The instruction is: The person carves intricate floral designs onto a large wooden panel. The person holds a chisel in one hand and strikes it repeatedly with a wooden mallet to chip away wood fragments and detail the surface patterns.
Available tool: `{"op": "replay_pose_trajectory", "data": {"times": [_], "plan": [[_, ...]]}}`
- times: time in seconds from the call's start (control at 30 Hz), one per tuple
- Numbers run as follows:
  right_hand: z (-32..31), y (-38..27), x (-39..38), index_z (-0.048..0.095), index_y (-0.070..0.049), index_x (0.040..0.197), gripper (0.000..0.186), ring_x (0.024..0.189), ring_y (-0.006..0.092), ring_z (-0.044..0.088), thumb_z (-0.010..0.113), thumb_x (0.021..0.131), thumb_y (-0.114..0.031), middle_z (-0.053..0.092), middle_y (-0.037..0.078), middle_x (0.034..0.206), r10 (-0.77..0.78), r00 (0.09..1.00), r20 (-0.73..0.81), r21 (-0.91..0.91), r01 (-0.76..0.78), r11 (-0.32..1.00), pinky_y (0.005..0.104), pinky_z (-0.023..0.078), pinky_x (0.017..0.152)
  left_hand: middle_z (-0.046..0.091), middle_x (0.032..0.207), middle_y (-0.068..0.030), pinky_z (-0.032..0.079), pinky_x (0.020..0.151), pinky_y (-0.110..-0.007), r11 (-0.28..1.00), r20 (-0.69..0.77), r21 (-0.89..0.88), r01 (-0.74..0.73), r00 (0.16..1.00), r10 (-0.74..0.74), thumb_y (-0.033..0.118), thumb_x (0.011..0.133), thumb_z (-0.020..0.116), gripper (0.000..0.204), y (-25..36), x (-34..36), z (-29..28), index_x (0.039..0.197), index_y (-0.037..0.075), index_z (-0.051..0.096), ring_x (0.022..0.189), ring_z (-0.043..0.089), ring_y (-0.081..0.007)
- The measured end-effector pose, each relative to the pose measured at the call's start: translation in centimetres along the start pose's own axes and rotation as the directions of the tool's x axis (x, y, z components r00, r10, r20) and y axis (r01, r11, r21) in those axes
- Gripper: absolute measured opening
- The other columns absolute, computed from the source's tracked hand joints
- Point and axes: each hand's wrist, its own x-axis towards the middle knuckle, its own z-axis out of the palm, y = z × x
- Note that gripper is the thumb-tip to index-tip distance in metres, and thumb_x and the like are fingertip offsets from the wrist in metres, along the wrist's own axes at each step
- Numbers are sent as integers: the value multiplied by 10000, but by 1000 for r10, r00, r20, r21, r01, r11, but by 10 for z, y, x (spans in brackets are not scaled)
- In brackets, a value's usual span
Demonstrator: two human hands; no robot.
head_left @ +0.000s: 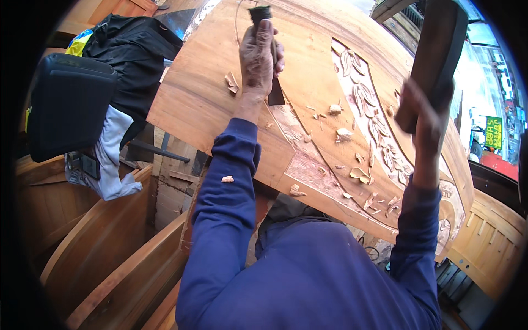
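Observation:
A wide wooden panel (311, 49) lies before me, with a band of carved leaves (374, 118) and a rough recessed strip (300, 143) cut into it. My left hand (258, 60) is closed around a chisel (276, 94), whose flat dark blade meets the edge of the recess. The chisel's frayed top (260, 14) sticks up above my fist. On the right, my right hand (426, 113) is raised over the panel, blurred by motion, gripping a thick dark wooden mallet (440, 49). Curled wood shavings (360, 175) lie scattered across the panel.
At the left stands a black chair back (74, 104) with dark and grey clothing (137, 60) draped beside it. Curved wooden boards (104, 220) stand at the lower left. Another wooden panel (489, 236) is at the right, near a bright opening to a street.

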Motion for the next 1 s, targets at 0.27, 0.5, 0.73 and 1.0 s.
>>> {"op": "replay_pose_trajectory", "data": {"times": [0.27, 0.5, 0.73, 1.0], "plan": [[109, -69, 116, 347, -126, 1615, 977, 1352, 321, 542, 833, 768, -124, 552, 239, 1485, 220, 635, 741, -555, 394, 732, 424, 460, 1110, 532, 636, 5, 301, 362, -205, 991, 169, 55, 125, 977, -133, 650, 966, 652, 592, -4, -3, -2, 1092, 79, 559, 413, 453, -55], [94, -21, 138, 328, -90, 1613, 962, 1266, 313, 588, 817, 786, -129, 518, 248, 1511, -36, 893, 448, -337, 207, 918, 400, 474, 1085, 508, 614, 22, 297, 378, -193, 977, 268, 84, 195, 940, -210, 629, 984, 648, 560, -10, 4, 18, 1062, 78, 589, 420, 431, -41], [77, -38, 122, 354, -91, 1613, 967, 1225, 300, 629, 844, 783, -171, 576, 191, 1471, 206, 810, 550, -604, 215, 768, 395, 530, 958, 511, 623, 26, 317, 390, -197, 942, 315, 178, 283, 891, -327, 612, 1018, 604, 557, -15, -1, 17, 1103, 62, 597, 426, 432, -45], [20, 63, 79, 418, -121, 1583, 832, 1341, 258, 565, 764, 835, -5, 569, 145, 1496, -135, 836, 533, -315, 344, 885, 407, 431, 1169, 488, 613, 33, 274, 389, -205, 928, 537, 211, 306, 757, -372, 550, 1063, 565, 507, -7, -13, 33, 1116, 48, 609, 418, 403, -38]]}}
